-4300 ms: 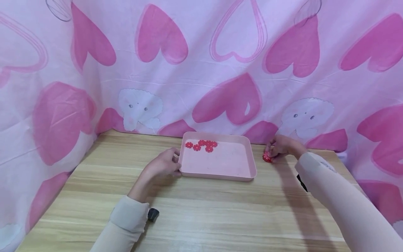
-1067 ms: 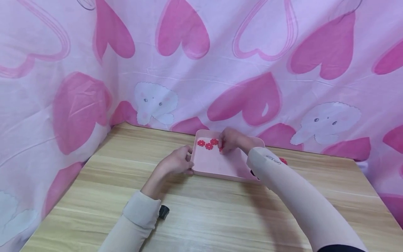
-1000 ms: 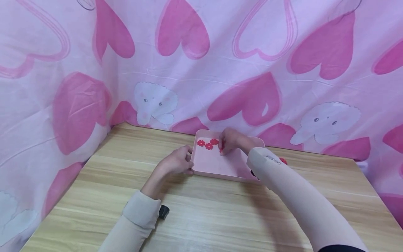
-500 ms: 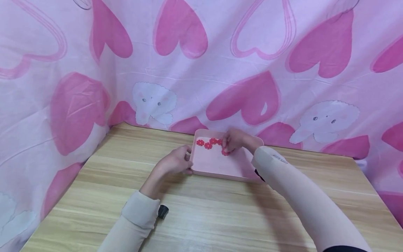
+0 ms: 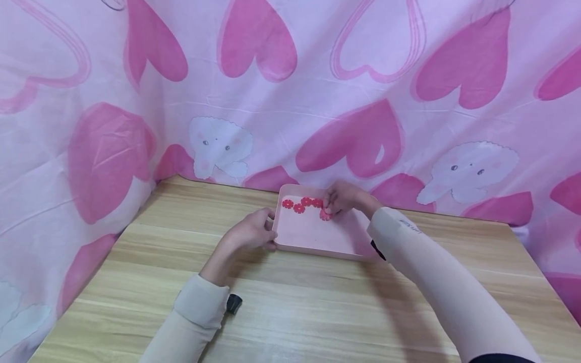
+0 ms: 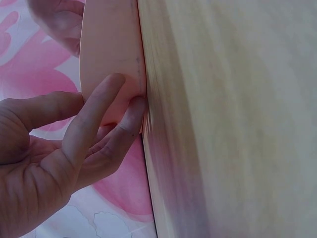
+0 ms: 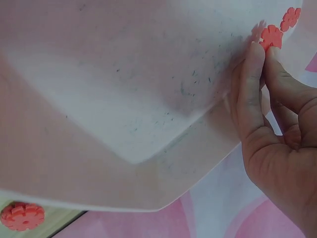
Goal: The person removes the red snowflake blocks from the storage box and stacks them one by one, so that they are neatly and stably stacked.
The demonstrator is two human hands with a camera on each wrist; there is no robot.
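Here, the pink tray [image 5: 313, 237] lies lengthwise left to right on the wooden table [image 5: 281, 307], and inside it the right hand [image 5: 343, 196] clamps a flat red flower piece [image 5: 325, 215] between thumb and finger, its broad face toward the head camera, while the left hand [image 5: 251, 230] touches the tray's left end, fingers apart. Unlike a few seconds ago, the right hand is inside the tray, four loose flower pieces [image 5: 299, 208] left of it. The right sleeve [image 5: 408, 239] blocks the tray's right end; another flower [image 7: 23, 216] sits outside.
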